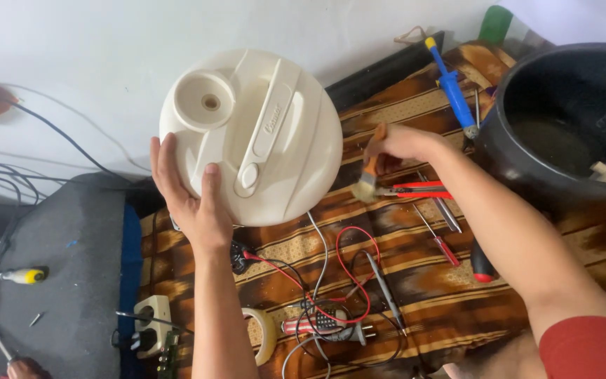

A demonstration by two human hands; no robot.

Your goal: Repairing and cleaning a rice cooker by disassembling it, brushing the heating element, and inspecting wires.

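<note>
My left hand (189,193) holds up a round cream plastic cooker lid (254,133), thumb on its top face, fingers behind its lower left rim. The lid has a raised handle and a round vent cup at its upper left. My right hand (395,147) grips a small paintbrush (367,181) with an orange handle, its pale bristles pointing down just right of the lid's edge. Whether the bristles touch the lid I cannot tell.
A black inner pot (562,119) stands at the right on a brown patterned cloth (457,295). Around lie a blue solder sucker (454,91), red-handled pliers (419,189), screwdrivers (443,242), red and black test leads (348,270), a tape roll (264,333), a plug socket (150,316).
</note>
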